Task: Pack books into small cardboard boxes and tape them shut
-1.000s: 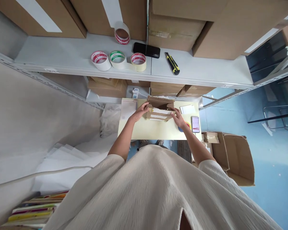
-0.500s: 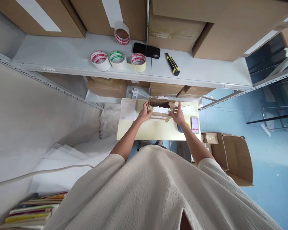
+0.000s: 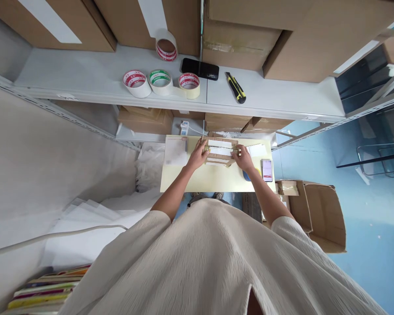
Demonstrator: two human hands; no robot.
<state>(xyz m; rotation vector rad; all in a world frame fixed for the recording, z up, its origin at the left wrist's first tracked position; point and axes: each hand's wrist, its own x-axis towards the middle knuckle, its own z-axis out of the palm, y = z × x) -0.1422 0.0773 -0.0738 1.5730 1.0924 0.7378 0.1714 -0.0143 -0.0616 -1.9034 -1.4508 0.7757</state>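
A small brown cardboard box with white strips stands on the pale yellow table. Its top flaps lie folded inward, with a thin gap between them. My left hand grips the box's left end, fingers over the top edge. At the right end my right hand is closed on the box, fingers bent over the flap edges. To the right of that hand a lit phone lies on the table. A blue and yellow round thing is partly hidden under my right wrist.
On the grey shelf sit several tape rolls, a black phone-like object and a yellow-black utility knife. Large cartons stand behind them. An open carton is on the blue floor at right. Papers lie at the table's left.
The box's far flap has come down over the opening, which now shows only as a thin gap. My right fingers, raised before, have curled onto the box.
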